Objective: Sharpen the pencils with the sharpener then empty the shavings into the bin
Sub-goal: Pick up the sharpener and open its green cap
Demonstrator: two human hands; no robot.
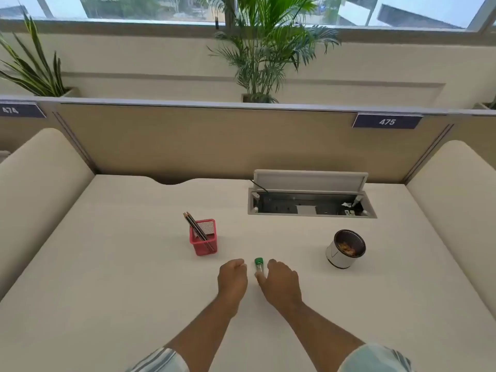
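Desk [120,264] holds holder [204,237], bin [345,249] — sharpener [259,265] between hands.

Lower part of pencils [197,229] hidden inside red holder [204,244]. Base of sharpener [259,265] covered by right hand [280,281]. Shavings in bin [346,248] too blurred to make out. Sleeves [375,358] cut off at bottom edge.

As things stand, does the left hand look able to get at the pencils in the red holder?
Probably yes. The left hand lies on the desk just near of the red mesh holder; the pencils lean out its open top, with nothing between.
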